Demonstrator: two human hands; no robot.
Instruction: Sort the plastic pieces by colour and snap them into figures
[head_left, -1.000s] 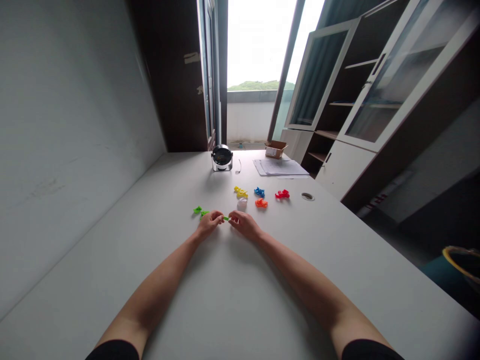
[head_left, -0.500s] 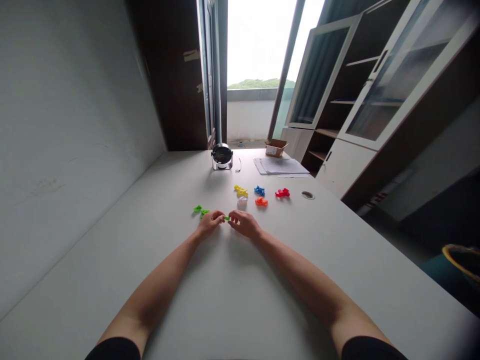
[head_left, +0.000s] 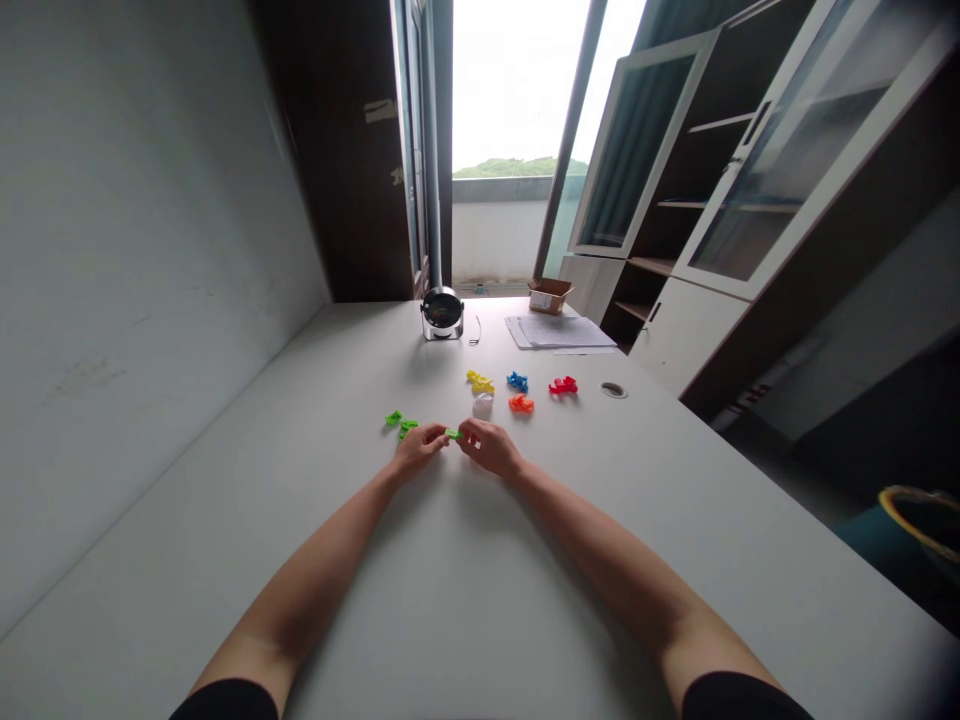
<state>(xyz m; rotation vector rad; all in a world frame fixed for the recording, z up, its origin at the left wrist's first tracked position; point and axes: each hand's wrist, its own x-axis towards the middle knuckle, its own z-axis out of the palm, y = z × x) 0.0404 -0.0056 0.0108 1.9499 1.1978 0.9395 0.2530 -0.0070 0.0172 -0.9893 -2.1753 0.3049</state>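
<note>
My left hand and my right hand meet over the white table, both pinched on one small green plastic piece held between their fingertips. More loose green pieces lie just left of my left hand. Beyond my right hand lie a white piece, yellow pieces, blue pieces, orange pieces and red pieces, each colour in its own small cluster.
A round black and silver device stands at the table's far end, with a stack of papers and a small cardboard box to its right. A cable hole sits near the right edge. Glass-door cabinets line the right wall.
Both hands stay pinched on the green piece with almost no movement. The view has shifted slightly.
</note>
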